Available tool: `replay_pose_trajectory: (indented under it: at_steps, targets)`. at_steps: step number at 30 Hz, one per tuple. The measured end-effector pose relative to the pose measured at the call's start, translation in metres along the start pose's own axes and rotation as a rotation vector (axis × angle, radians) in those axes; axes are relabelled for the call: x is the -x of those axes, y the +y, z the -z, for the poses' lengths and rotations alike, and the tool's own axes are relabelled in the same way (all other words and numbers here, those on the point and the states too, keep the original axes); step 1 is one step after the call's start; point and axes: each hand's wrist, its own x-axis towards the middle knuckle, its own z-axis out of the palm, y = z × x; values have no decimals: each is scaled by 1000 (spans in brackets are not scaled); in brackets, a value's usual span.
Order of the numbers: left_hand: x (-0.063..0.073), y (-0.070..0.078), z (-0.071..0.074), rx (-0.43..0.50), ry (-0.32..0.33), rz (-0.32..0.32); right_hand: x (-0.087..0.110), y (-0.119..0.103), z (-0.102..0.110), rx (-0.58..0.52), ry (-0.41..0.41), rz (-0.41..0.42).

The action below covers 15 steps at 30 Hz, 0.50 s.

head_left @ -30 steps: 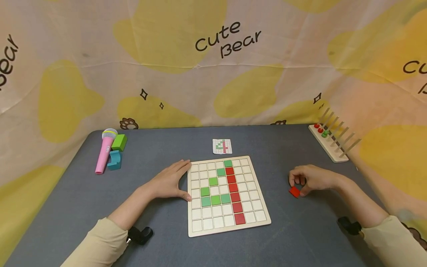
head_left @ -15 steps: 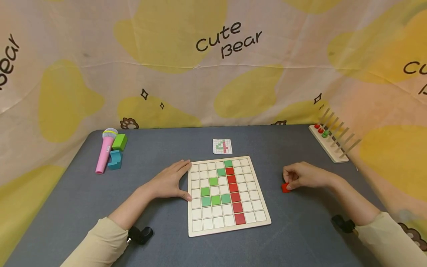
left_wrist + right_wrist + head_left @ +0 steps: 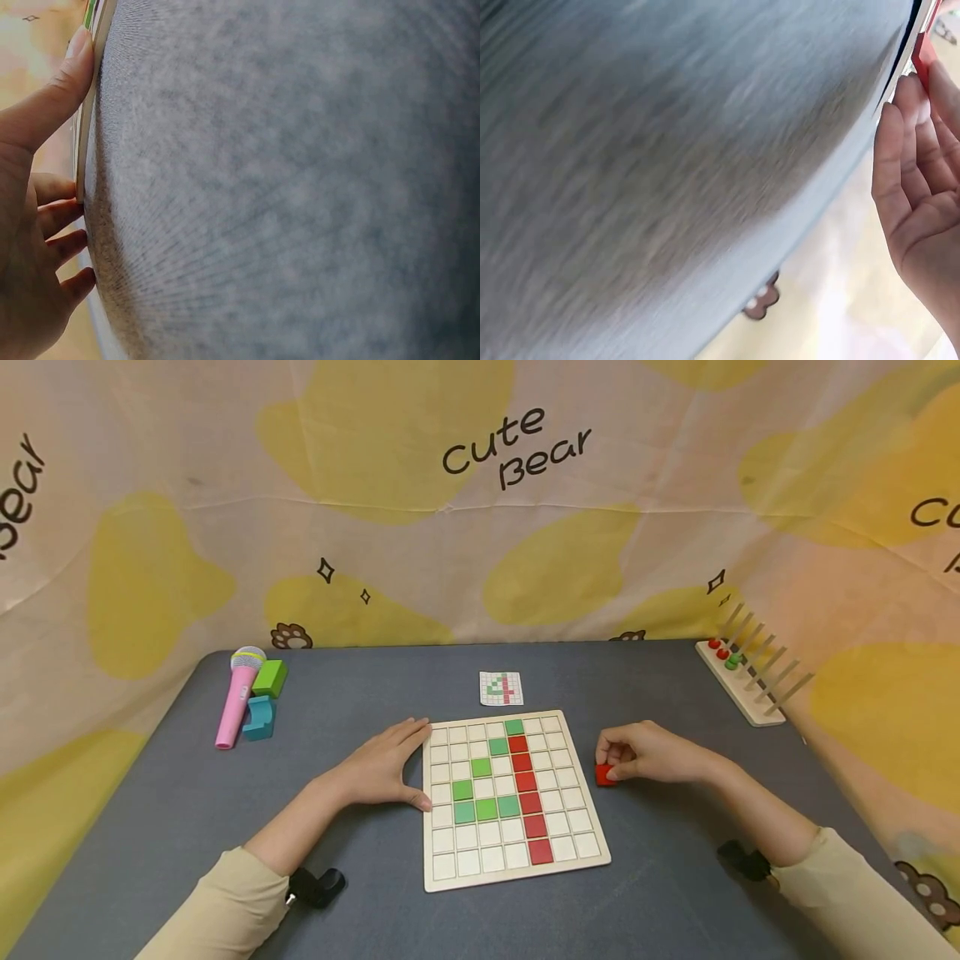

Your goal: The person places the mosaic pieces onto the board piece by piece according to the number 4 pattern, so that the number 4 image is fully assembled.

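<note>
A wooden grid board lies on the dark table, its white squares partly covered by green tiles and a column of red tiles. At its left edge my left hand rests with fingers spread, thumb and fingertips against the rim; the left wrist view shows the thumb along that edge. Just off the board's right side, my right hand pinches a red square tile between thumb and fingers. In the right wrist view the red tile shows at the fingertips.
Behind the board lies a small pattern card printed with a coloured 4. A peg rack with red and green beads stands at the back right. Back left are a pink toy microphone, a green block and a blue arched block.
My right hand has moved left with the red tile, from the table at the right to close beside the board's right edge. My left hand has stayed at the board's left edge.
</note>
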Motion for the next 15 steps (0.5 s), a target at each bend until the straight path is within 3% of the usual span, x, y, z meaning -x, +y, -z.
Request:
replay_pose_trajectory:
  at_steps: [7, 15]
  targets:
    - [0, 0, 0, 0, 7, -3, -14, -19, -13, -26, 17, 40]
    - [0, 0, 0, 10, -2, 3, -26, -34, -27, -47, -35, 80]
